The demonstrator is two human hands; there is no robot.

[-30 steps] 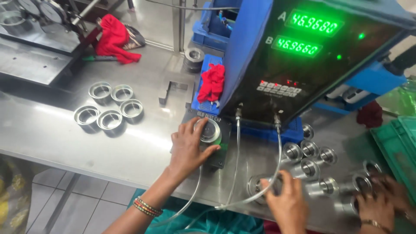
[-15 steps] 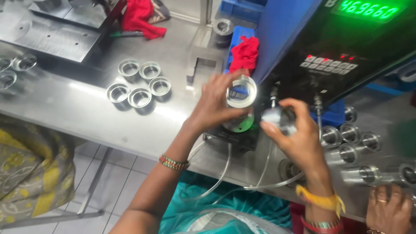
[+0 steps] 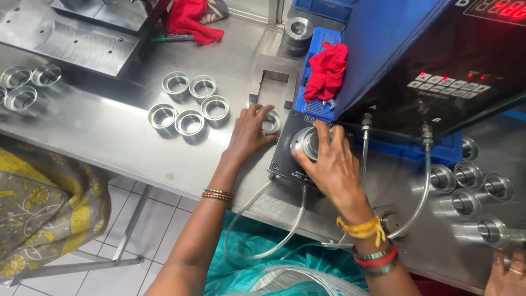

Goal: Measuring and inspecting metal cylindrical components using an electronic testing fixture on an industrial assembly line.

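Observation:
My left hand [image 3: 247, 134] rests on the steel table [image 3: 109, 137] with its fingers around a short metal ring [image 3: 270, 121], just left of a black gauge base [image 3: 284, 161]. On that base, my right hand [image 3: 329, 164] grips a second metal ring [image 3: 305, 142] seated over the gauge's round post. Most of this ring is covered by my fingers. Two clear hoses [image 3: 274, 241] run from the blue instrument [image 3: 383, 49] down past my right wrist.
Several finished rings [image 3: 189, 104] sit in a cluster left of my hands, more at the far left [image 3: 22, 87] and at the right [image 3: 471, 183]. Red cloths [image 3: 326, 71] lie on a blue tray. Another person's hand [image 3: 505, 273] shows at the bottom right.
My left hand has lowered its ring from above the gauge to the table on the left. My right hand has brought its ring down onto the gauge post. The display digits turned from green to red.

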